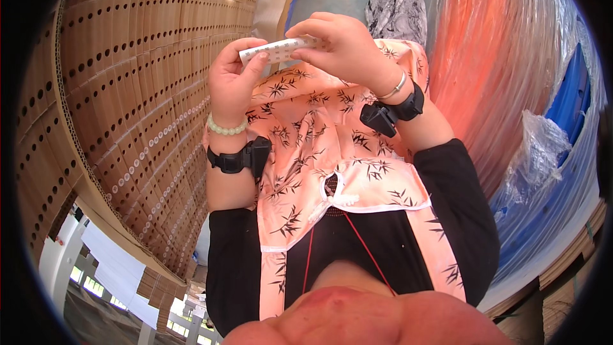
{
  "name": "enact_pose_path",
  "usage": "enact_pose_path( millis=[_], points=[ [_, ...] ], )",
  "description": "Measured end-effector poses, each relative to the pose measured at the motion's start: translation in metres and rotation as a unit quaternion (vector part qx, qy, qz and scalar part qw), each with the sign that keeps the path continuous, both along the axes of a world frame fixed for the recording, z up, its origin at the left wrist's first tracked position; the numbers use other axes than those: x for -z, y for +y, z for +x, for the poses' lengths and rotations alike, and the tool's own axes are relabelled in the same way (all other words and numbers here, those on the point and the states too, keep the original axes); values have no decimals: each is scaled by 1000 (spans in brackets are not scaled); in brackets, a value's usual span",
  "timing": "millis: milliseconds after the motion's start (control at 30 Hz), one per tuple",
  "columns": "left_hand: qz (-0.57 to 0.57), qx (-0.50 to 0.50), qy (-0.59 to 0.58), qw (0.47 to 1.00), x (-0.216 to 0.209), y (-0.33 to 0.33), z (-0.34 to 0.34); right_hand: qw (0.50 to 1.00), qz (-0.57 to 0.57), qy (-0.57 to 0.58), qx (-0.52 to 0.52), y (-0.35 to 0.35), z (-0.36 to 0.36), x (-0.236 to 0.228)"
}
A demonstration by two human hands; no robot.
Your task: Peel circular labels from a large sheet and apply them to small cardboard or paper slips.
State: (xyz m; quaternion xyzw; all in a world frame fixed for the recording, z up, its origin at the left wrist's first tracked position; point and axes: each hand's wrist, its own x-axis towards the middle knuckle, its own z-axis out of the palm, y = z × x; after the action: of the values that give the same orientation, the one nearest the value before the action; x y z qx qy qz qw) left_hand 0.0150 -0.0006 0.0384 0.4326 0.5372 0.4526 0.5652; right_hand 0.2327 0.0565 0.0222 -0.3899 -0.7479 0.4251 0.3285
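Note:
A white sheet of small printed labels (276,53) is stretched between my two hands in front of my apron, bent or folded along its length. My left hand (231,80) pinches its left end, with the thumb on the printed face and the fingers behind. My right hand (348,48) grips the other end between thumb and fingers, covering part of it. To the left of my hands rises a large stack of brown cardboard boxes (191,38) with rows of round dark holes. White round stickers (143,160) sit in a line along some of these boxes.
Large bundles in clear plastic film, one orange-red (472,76) and one blue (571,99), stand on my right. A crumpled flap of film (536,147) hangs off them. White paper sheets (115,262) and a white railing (60,262) are at the lower left.

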Motion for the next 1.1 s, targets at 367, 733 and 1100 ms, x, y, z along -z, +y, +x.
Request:
enact_pose_path(
  millis=[367,733,1100],
  points=[
    [-36,39,22,998,-4,1,0,999,29,2,-24,-4,-9,2],
    [-38,29,17,999,-6,-2,-5,993,-47,107,8,-6,-7,2],
    [23,20,-7,1000,0,-3,-5,988,-76,135,-20,-3,-5,4]
  ],
)
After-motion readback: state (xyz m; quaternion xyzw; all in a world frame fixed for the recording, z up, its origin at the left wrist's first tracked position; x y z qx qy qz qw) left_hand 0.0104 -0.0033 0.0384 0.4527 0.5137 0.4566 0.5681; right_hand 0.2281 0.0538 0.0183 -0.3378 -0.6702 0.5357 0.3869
